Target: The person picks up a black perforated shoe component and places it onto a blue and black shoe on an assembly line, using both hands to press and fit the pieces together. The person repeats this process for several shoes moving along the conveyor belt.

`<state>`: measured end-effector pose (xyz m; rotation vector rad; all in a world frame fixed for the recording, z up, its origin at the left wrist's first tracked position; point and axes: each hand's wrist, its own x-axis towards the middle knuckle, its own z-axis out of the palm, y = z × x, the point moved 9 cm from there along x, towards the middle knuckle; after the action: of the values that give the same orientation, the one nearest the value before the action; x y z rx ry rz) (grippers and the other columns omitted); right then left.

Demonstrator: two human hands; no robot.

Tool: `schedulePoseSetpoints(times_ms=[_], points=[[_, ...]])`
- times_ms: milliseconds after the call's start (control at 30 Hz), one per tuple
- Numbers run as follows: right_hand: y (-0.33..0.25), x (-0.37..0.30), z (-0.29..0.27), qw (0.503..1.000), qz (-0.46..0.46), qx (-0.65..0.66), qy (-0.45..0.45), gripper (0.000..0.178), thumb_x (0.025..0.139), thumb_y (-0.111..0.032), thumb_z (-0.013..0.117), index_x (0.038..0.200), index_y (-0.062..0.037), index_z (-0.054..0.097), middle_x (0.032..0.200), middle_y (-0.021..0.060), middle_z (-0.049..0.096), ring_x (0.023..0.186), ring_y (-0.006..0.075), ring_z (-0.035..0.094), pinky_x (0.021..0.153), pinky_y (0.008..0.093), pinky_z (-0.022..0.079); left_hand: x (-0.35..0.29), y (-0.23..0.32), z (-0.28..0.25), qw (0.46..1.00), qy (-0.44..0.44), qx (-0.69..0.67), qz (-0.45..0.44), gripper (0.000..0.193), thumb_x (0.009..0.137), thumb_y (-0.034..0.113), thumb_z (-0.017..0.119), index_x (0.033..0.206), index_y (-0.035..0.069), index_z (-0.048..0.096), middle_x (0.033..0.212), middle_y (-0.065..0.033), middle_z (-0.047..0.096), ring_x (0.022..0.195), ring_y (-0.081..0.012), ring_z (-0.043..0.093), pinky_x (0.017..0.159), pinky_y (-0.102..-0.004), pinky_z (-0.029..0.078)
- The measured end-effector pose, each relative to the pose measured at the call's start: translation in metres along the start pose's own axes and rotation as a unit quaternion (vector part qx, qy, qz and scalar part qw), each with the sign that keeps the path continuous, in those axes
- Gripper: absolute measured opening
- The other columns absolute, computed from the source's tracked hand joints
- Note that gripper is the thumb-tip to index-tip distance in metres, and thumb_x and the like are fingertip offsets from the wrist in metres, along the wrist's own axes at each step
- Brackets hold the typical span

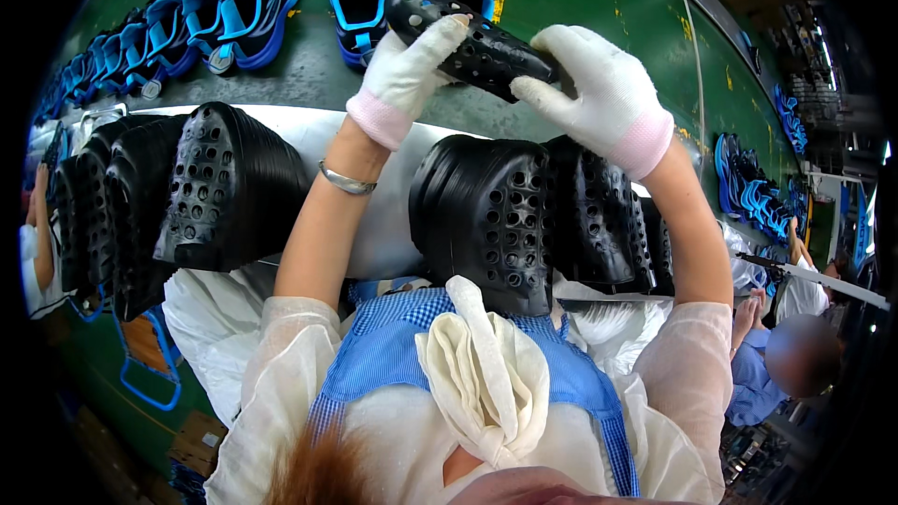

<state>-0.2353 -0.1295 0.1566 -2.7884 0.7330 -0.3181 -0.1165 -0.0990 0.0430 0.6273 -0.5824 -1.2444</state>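
I'm seeing the left hand (404,75) and right hand (601,89) gripping a holed black insole (486,50), upper middle of the frame. I'm judging it light, bendy, slick; I'm favouring its edges.

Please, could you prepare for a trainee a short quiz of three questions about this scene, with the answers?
1. True or false: the silver bangle is on the right wrist.
2. What do the left grip and the right grip hold together?
a) a blue sneaker
b) a black perforated piece
c) a white cloth
3. Fill in: the white gloves have ___ cuffs.

Key: 1. False, it is on the left wrist. 2. b. 3. pink.
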Motion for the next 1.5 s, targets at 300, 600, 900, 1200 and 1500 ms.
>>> schedulePoseSetpoints(times_ms=[300, 600, 900, 1200, 1500], points=[[0.046, 0.008, 0.006, 0.993, 0.085, -0.030, -0.071, 0.028, 0.076, -0.027, 0.068, 0.086, -0.0016, 0.063, 0.066, 0.0128, 0.058, 0.059, 0.0236, 0.058, 0.058, 0.0319, 0.047, 0.019, -0.024, -0.007, 0.851, -0.042, 0.524, -0.006, 0.053, 0.080, 0.035, 0.068, 0.119, 0.003, 0.052, 0.111, -0.0106, 0.060, 0.095, -0.0225, 0.060, 0.082, -0.0361, 0.049], [0.089, 0.061, 0.043, 0.958, 0.140, -0.049, -0.245, 0.047, 0.075, -0.044, 0.057, 0.074, 0.0028, 0.066, 0.061, 0.0173, 0.059, 0.057, 0.0272, 0.060, 0.058, 0.0343, 0.050, 0.025, -0.067, -0.015, 0.749, -0.012, 0.660, 0.061, 0.031, 0.080, 0.025, 0.063, 0.105, 0.008, 0.056, 0.103, -0.0145, 0.056, 0.091, -0.0373, 0.057, 0.079, -0.0444, 0.049], [0.071, 0.104, 0.116, 0.943, 0.093, -0.180, -0.264, 0.036, 0.081, -0.034, 0.052, 0.084, -0.0023, 0.070, 0.084, 0.0201, 0.067, 0.080, 0.0354, 0.065, 0.076, 0.0405, 0.053, 0.040, -0.088, -0.027, 0.681, -0.058, 0.726, -0.080, 0.030, 0.082, 0.030, 0.057, 0.102, 0.009, 0.063, 0.102, -0.0158, 0.061, 0.092, -0.0352, 0.059, 0.081, -0.0423, 0.049], [0.112, 0.121, 0.189, 0.951, 0.075, -0.152, -0.257, 0.028, 0.084, -0.028, 0.057, 0.093, -0.0045, 0.069, 0.095, 0.0172, 0.067, 0.087, 0.0336, 0.064, 0.076, 0.0403, 0.053, 0.067, -0.106, -0.024, 0.620, -0.126, 0.745, -0.211, 0.034, 0.081, 0.032, 0.050, 0.091, 0.006, 0.068, 0.095, -0.0183, 0.065, 0.089, -0.0357, 0.062, 0.082, -0.0403, 0.050], [0.084, 0.116, 0.173, 0.921, 0.039, -0.243, -0.301, 0.032, 0.090, -0.028, 0.046, 0.095, -0.0058, 0.069, 0.095, 0.0153, 0.068, 0.088, 0.0327, 0.065, 0.077, 0.0404, 0.052, 0.059, -0.108, -0.037, 0.622, -0.106, 0.744, -0.220, 0.035, 0.084, 0.032, 0.046, 0.092, 0.007, 0.069, 0.098, -0.0175, 0.066, 0.091, -0.0355, 0.062, 0.083, -0.0398, 0.050]])
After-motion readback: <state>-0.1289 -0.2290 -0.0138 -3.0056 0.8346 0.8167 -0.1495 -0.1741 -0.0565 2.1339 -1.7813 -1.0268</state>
